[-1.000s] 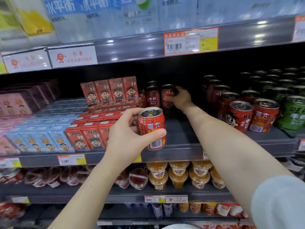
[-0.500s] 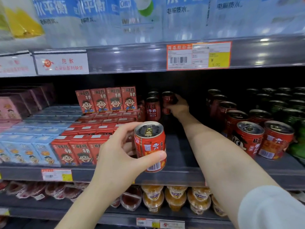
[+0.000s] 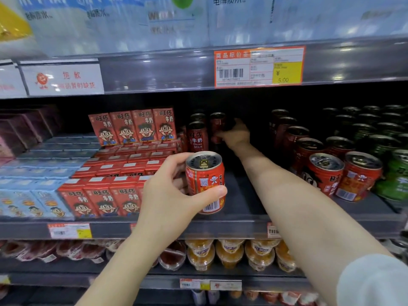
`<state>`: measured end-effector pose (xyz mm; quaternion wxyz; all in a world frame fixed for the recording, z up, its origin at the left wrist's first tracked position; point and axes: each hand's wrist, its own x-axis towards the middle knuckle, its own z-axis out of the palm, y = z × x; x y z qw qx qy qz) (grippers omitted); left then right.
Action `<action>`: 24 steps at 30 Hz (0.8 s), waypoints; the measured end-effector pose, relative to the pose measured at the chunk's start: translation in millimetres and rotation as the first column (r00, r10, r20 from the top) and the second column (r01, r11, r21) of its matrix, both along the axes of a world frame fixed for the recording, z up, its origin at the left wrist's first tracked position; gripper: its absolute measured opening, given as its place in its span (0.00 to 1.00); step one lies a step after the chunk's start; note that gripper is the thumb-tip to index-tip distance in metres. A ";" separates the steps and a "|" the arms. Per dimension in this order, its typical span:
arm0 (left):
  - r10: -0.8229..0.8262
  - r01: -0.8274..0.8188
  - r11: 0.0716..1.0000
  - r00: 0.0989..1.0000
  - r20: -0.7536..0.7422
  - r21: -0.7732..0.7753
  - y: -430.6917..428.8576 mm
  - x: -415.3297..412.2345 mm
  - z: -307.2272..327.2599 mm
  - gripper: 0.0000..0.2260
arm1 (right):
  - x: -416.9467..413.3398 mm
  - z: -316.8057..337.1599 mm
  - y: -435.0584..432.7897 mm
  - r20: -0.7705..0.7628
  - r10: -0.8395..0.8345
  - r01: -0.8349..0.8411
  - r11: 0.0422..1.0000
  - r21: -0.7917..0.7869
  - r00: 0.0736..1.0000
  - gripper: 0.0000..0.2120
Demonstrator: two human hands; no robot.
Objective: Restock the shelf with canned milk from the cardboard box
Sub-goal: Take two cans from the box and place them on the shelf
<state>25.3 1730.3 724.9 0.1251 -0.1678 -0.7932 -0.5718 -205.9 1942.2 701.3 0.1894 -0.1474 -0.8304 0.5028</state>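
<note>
My left hand [image 3: 169,191] grips a red milk can [image 3: 205,181] upright above the front of the grey shelf [image 3: 240,204], thumb across its label. My right hand [image 3: 235,135] reaches deep into the shelf and holds another red can [image 3: 217,127] at the back, beside two red cans [image 3: 197,135] standing there. A row of the same red cans [image 3: 324,171] runs along the right side of the gap. The cardboard box is out of view.
Red milk cartons [image 3: 132,129] fill the shelf left of the gap, blue cartons [image 3: 33,202] further left, green cans [image 3: 395,173] at the far right. The upper shelf edge [image 3: 154,71] with a price tag [image 3: 259,66] hangs overhead. Fruit cups [image 3: 231,252] sit on the shelf below.
My right hand has pushed its can further back into the shelf. My left hand keeps its can at about the same spot. The view has moved closer and tilted upward.
</note>
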 end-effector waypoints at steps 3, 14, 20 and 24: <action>0.015 -0.015 1.000 1.000 0.009 -0.021 6.9 -8.3 0.6 0.32 | 23.2 15.5 -4.3 0.067 -0.136 0.133 0.990 0.042 0.988 0.19; 0.072 -0.083 0.985 0.994 -0.078 -0.149 25.4 -31.7 17.7 0.30 | 199.4 40.1 -0.2 -0.193 0.639 -0.631 0.579 -0.517 0.745 0.23; 0.075 -0.116 0.953 0.986 -0.150 -0.282 43.4 -33.1 10.6 0.34 | 207.5 39.2 -5.1 -0.205 0.476 -0.518 0.808 -0.281 0.855 0.23; 0.023 -0.149 0.796 0.976 -0.217 -0.586 43.6 -33.8 13.7 0.40 | 180.3 22.8 9.4 -0.163 0.383 -0.414 0.876 -0.248 0.909 0.25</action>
